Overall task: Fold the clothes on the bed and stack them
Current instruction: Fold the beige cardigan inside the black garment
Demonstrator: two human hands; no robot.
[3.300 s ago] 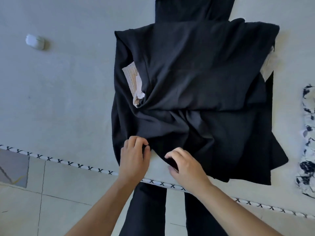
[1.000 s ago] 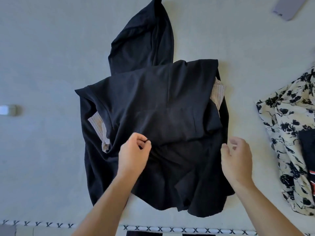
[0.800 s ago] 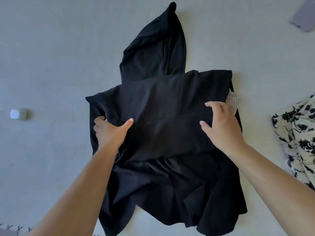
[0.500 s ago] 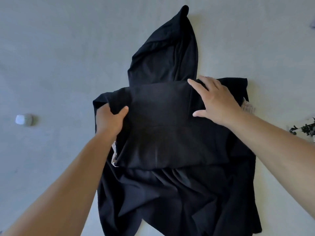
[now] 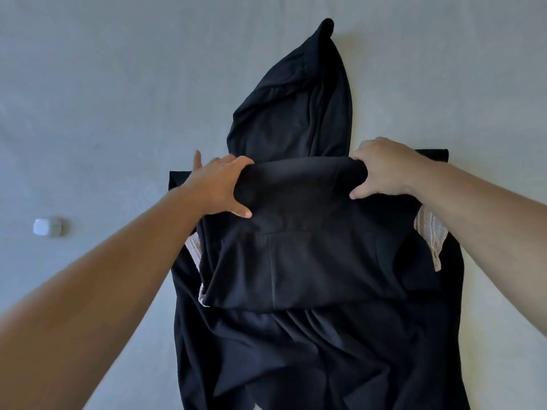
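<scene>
garment: black garment (image 5: 310, 261) lay spread on the grey bed (image 5: 103, 84), pale lace at both sides
left hand (image 5: 219, 184): grip curled round the folded top edge
right hand (image 5: 381, 170): grip curled round the same edge
aside: small white object (image 5: 47, 226) lay well left

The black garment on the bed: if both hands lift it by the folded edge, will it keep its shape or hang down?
The black garment will probably hang down: it lies in soft wrinkles and bunches where the left hand and right hand grip its fold. It looks thin, so likely light. The loose part beyond the fold would probably trail and drag on the bed.
</scene>
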